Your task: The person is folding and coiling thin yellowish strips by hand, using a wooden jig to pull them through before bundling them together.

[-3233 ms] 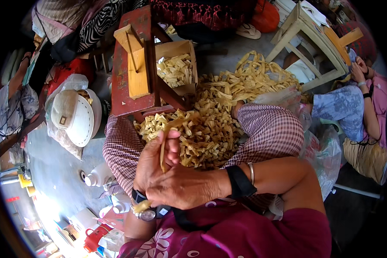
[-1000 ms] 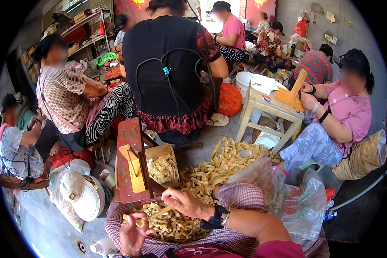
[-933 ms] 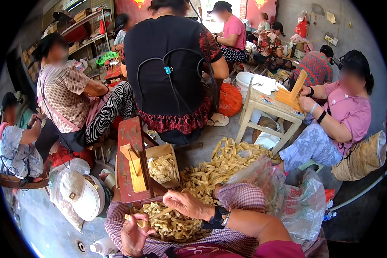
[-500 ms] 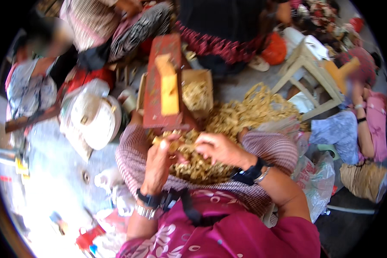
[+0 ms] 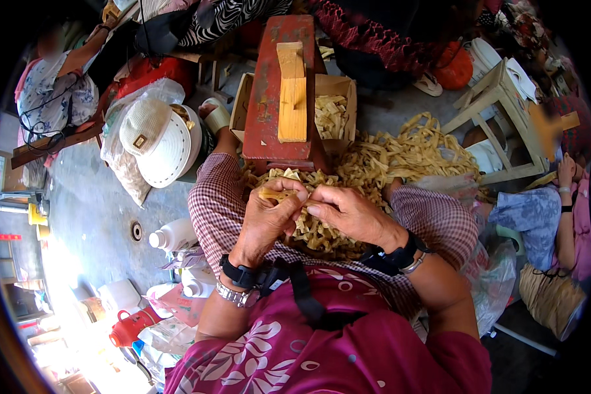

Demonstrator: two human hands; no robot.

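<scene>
My left hand [image 5: 267,220] is closed around a yellowish folded plant-leaf strip [image 5: 273,195], which shows between thumb and fingers. Touching it at the fingertips, my right hand [image 5: 353,211] is closed in a pinch; the bit between its thumb and forefinger is mostly hidden. Below both hands, a heap of similar folded strips [image 5: 328,240] fills the space between my legs. Just ahead stands a narrow red wooden bench [image 5: 261,111] with a yellow wooden block [image 5: 293,111] on top.
A cardboard box [image 5: 350,118] of folded pieces stands by the bench; long loose strips [image 5: 414,148] spread right of it. At left are a white hat [image 5: 167,154] and white jug [image 5: 176,235]. A wooden stool [image 5: 505,118] stands right. Other people sit around.
The view has shifted, so the bench and box now appear higher and farther right. My hands have come together, fingertips touching at the strip.
</scene>
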